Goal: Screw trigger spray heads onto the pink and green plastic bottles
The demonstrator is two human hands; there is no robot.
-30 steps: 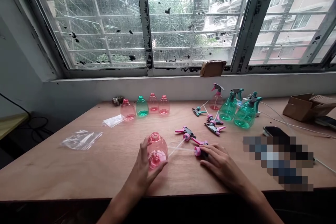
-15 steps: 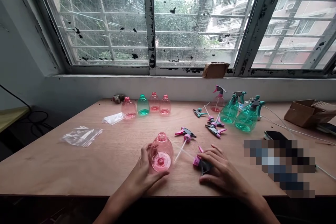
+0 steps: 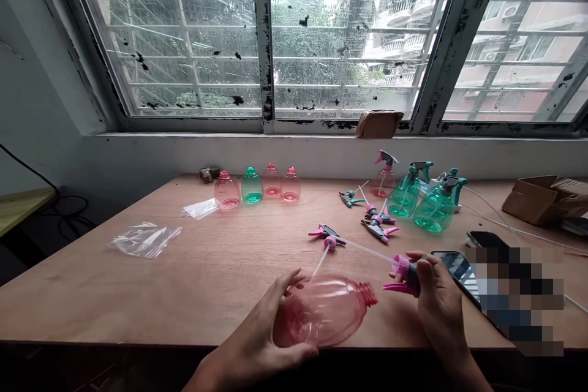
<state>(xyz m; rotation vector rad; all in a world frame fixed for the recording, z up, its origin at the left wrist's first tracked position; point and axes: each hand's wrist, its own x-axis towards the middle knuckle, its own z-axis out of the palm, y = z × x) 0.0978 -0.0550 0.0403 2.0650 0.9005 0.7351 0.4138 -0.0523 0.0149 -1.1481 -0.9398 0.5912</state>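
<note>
A translucent pink, rounded plastic bottle is tipped on its side above the near edge of the wooden table, its threaded, uncapped neck pointing right. The left hand is closed around its base end; whether the bottle also touches the wood, I cannot tell. Well apart from that hand, the right hand grips a black-and-pink trigger spray head, whose pale thin tube points left and away, above the bottle's neck.

Just beyond the bottle lies another black-and-pink spray head with its own tube. Farther back is a small cluster of similar pink-collared heads, with a black-and-teal head near it. Behind these stand two green bottles and one pink bottle, all fitted with sprayers. To the left, three pink bottles and one green bottle stand uncapped. A clear plastic bag lies on the left; an open brown cardboard box sits far right.
</note>
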